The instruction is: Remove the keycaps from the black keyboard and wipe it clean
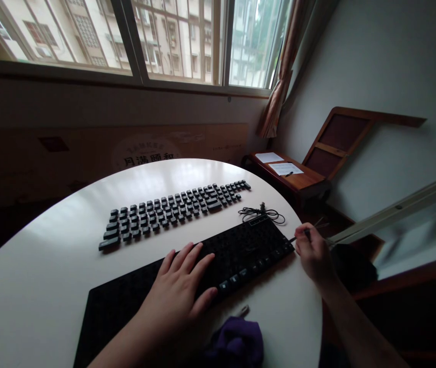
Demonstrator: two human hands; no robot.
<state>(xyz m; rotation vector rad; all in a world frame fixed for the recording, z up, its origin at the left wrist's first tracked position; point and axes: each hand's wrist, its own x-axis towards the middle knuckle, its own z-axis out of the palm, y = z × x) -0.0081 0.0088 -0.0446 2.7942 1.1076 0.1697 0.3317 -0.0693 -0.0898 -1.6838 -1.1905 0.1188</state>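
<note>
A black keyboard base (248, 245) with most keycaps taken off lies across the round white table (49, 276). My left hand (182, 291) rests flat on its middle, fingers spread. My right hand (312, 250) is closed around a thin dark tool (306, 233) at the keyboard's right end, with the tool's tip touching the corner. The removed black keycaps (172, 209) are laid out in rows on the table beyond the keyboard. A few keycaps (235, 279) remain along the keyboard's near edge.
The keyboard's coiled black cable (262, 213) lies by its far right corner. A purple cloth (237, 342) sits at the table's near edge. Right of the table stands a low wooden bench (298, 181) with papers. A window runs along the far wall.
</note>
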